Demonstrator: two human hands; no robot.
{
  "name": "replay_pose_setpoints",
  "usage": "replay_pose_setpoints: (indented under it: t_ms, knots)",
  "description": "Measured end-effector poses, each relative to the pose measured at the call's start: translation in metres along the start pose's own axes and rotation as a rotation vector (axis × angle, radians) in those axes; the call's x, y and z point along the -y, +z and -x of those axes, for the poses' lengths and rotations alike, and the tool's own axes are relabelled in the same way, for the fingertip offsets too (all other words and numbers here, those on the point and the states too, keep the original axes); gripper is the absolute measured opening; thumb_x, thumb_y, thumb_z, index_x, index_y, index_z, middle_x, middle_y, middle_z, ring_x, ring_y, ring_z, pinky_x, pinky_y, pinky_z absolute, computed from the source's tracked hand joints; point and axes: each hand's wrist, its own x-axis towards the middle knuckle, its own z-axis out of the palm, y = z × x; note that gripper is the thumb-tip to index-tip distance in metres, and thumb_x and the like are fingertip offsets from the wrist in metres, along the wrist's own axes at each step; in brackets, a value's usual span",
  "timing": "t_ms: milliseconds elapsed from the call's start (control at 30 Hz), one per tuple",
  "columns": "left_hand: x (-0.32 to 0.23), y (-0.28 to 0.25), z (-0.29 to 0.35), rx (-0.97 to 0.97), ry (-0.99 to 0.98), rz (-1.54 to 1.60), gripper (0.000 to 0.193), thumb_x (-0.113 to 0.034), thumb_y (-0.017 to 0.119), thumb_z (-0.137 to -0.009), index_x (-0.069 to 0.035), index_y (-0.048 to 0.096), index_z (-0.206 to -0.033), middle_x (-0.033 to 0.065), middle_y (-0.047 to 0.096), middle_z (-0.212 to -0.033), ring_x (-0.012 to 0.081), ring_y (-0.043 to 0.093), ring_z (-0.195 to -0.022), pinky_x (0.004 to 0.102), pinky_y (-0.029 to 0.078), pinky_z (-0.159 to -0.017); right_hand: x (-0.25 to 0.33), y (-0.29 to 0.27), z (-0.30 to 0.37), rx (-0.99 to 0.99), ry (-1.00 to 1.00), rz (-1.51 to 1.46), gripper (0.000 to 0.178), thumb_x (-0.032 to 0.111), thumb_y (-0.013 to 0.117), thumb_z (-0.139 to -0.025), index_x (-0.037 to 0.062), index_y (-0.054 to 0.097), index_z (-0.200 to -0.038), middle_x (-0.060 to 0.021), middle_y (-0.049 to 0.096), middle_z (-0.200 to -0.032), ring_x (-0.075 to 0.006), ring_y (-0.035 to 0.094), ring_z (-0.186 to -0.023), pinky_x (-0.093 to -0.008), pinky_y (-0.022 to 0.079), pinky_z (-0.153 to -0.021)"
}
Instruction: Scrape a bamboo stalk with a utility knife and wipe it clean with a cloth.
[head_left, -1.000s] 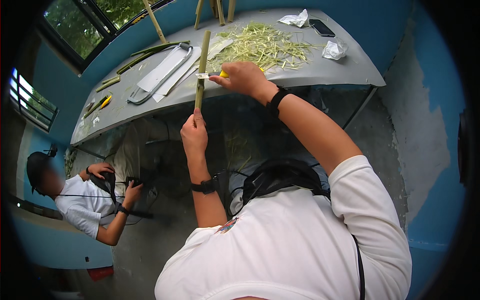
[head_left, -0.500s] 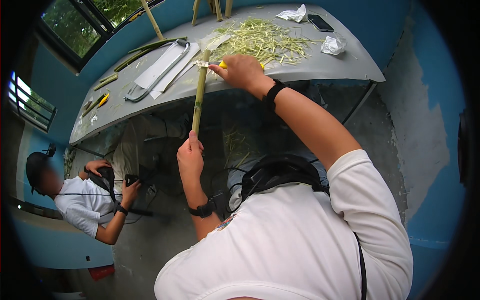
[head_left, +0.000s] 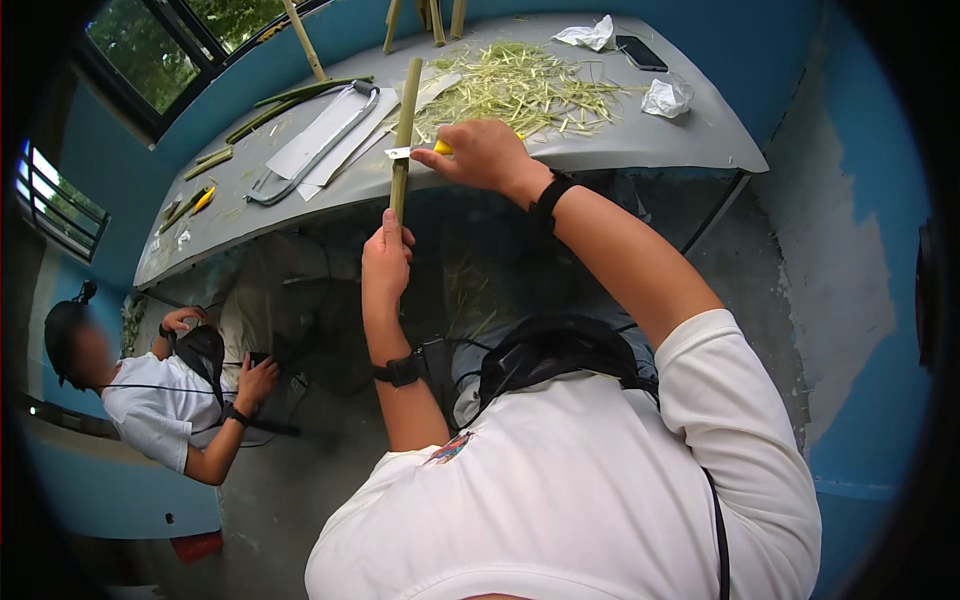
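A green bamboo stick (head_left: pixel 408 105) slants up from my left hand (head_left: pixel 387 255), which is closed round its lower end. My right hand (head_left: pixel 488 155) grips the yellow handle of a utility knife (head_left: pixel 441 147), whose blade lies across the stick around its middle. Part of the handle is hidden by my fingers. The stick's upper end reaches over the grey table (head_left: pixel 560 158). Behind my right hand a pile of pale green bamboo shavings (head_left: pixel 530 85) is spread out.
A hacksaw (head_left: pixel 330 145) rests on white sheets of paper (head_left: pixel 312 128). Bamboo pieces (head_left: pixel 275 112) and another yellow knife (head_left: pixel 204 199) are at the left. Crumpled tissue (head_left: pixel 667 96) and a phone (head_left: pixel 641 53) lie at the right. A seated person (head_left: pixel 155 400) is at my left.
My left hand has pushed the bamboo stick up and away from me. The knife blade now crosses lower down the stick, and my right hand has come slightly nearer.
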Motion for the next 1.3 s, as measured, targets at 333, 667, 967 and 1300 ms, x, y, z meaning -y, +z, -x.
replay_pose_setpoints:
  t_ms: [333, 667, 967, 1300]
  knots:
    - [0.01, -0.006, 0.048, 0.033, -0.09, 0.105, 0.068, -0.068, 0.045, -0.121, -0.01, 0.06, -0.089, -0.0045, 0.048, -0.066, 0.0061, 0.045, -0.053, 0.0276, 0.033, -0.049, -0.007, 0.006, -0.003, -0.057, 0.017, 0.052, 0.077, 0.08, 0.058, -0.108, 0.0097, 0.08, -0.086, -0.0179, 0.078, -0.076, -0.0398, 0.08, -0.073, -0.0521, 0.064, -0.067]
    - [0.011, -0.032, 0.092, 0.091, -0.239, 0.134, 0.066, -0.07, 0.044, -0.121, -0.013, 0.058, -0.091, -0.0092, 0.041, -0.066, 0.0019, 0.035, -0.051, 0.0249, 0.028, -0.048, -0.004, 0.012, -0.001, -0.119, 0.067, 0.05, 0.078, 0.081, 0.058, -0.107, 0.0093, 0.079, -0.087, -0.0183, 0.078, -0.077, -0.0402, 0.081, -0.075, -0.0528, 0.064, -0.067]
    - [0.034, -0.056, 0.091, 0.131, -0.305, 0.184, 0.068, -0.074, 0.042, -0.119, -0.014, 0.058, -0.092, -0.0104, 0.039, -0.067, 0.0014, 0.032, -0.052, 0.0244, 0.026, -0.049, -0.012, 0.008, -0.004, -0.159, 0.104, 0.065, 0.077, 0.079, 0.059, -0.108, 0.0087, 0.077, -0.083, -0.0183, 0.077, -0.074, -0.0397, 0.08, -0.07, -0.0516, 0.063, -0.063]
    - [-0.002, -0.02, 0.003, 0.223, -0.197, 0.268, 0.069, -0.075, 0.042, -0.119, -0.013, 0.059, -0.094, -0.01, 0.038, -0.066, 0.0023, 0.032, -0.05, 0.0245, 0.027, -0.048, -0.001, 0.008, -0.005, -0.081, -0.021, 0.012, 0.076, 0.079, 0.06, -0.107, 0.0085, 0.081, -0.088, -0.0178, 0.08, -0.079, -0.0399, 0.081, -0.075, -0.0518, 0.064, -0.069]
